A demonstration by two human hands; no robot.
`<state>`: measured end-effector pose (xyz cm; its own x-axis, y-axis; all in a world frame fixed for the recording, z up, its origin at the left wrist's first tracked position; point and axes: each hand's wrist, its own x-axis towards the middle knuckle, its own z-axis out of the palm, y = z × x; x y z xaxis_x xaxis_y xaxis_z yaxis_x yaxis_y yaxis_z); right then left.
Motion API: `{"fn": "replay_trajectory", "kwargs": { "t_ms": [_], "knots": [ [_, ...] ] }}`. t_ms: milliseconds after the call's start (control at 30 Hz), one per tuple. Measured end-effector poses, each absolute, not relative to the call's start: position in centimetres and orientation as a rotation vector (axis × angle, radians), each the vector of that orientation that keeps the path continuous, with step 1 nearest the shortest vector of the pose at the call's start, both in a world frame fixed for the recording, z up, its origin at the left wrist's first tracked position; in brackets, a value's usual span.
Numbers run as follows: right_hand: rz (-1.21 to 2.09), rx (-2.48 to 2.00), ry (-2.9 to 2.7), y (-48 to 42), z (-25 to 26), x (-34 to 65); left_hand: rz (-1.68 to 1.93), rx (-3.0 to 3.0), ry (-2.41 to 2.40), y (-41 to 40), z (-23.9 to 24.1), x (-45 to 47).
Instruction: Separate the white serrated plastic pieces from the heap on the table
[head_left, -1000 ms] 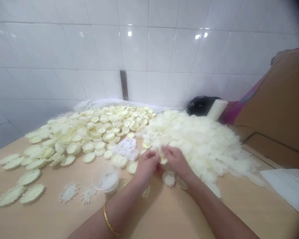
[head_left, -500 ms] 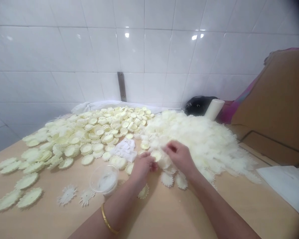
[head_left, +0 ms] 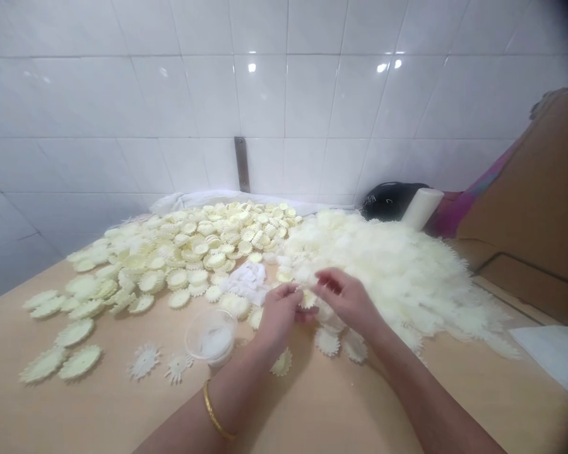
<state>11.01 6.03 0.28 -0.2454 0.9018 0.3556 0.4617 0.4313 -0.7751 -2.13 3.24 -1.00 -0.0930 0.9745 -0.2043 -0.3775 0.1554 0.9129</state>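
Observation:
Between the fingertips of my left hand [head_left: 280, 315] is a small pale-yellow disc [head_left: 308, 297] with a notched, petal-like edge. My right hand [head_left: 348, 301] comes in from the other side, thumb and forefinger pinched at the disc's right edge. Its remaining fingers are curled. Under and just in front of the hands lie several loose white notched pieces [head_left: 327, 341], and a single yellowish one [head_left: 282, 362] rests below my left wrist. Left of my left forearm stands a clear round tub [head_left: 189, 334] with something whitish inside.
Stacked cream notched discs [head_left: 184, 252] heap up on the left of the wooden table [head_left: 170, 422]. A mound of thin white pieces [head_left: 383, 265] spreads on the right. A crumpled white cloth [head_left: 246, 280], white roll [head_left: 422, 208], black bag [head_left: 390, 198] and cardboard box [head_left: 534, 202] surround them.
The view has turned slightly left, so the scene sits further right. My fingers have drawn closer together, and the right fingertips now meet the disc's edge.

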Motion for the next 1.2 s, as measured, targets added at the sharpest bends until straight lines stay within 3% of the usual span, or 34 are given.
{"fn": "replay_trajectory", "kwargs": {
  "t_ms": [167, 500, 1200],
  "knots": [
    [0.886, -1.091, -1.936, 5.5, -0.1, 10.3, 1.258, 0.718, 0.940, 3.1, -0.9, -2.0],
    [0.387, -1.247, -1.974, 5.5, -0.8, 9.4, 1.302, 0.890, 0.889, 3.0, -1.1, -2.0],
    [0.840, -1.047, -1.734, 5.4, 0.1, 9.7, 1.367, 0.917, 1.171, 3.2, -1.3, -2.3]
  ]
}}
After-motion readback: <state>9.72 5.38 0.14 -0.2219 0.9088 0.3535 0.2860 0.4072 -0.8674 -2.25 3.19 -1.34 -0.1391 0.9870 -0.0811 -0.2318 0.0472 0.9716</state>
